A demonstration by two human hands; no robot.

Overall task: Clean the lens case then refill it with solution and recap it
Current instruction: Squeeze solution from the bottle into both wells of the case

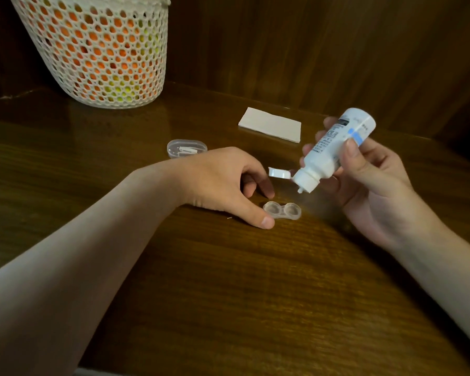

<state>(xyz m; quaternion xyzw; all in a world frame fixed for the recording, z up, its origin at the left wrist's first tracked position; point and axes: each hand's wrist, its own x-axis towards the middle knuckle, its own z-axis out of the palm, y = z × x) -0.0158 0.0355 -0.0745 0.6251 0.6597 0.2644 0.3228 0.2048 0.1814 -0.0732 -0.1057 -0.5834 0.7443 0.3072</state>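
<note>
A clear two-well lens case (282,210) lies uncapped on the wooden table (228,280). My left hand (223,183) rests on the table beside its left end, thumb and forefinger curled on either side of that end. My right hand (369,180) grips a white solution bottle (334,147) with a blue label, tipped nozzle-down above and to the right of the case. Its flip cap (278,173) hangs open.
A clear oval lid or box (186,148) with a white piece inside lies behind my left hand. A folded white tissue (270,128) lies further back. A white mesh basket (98,50) stands at the back left. A wooden wall panel rises behind.
</note>
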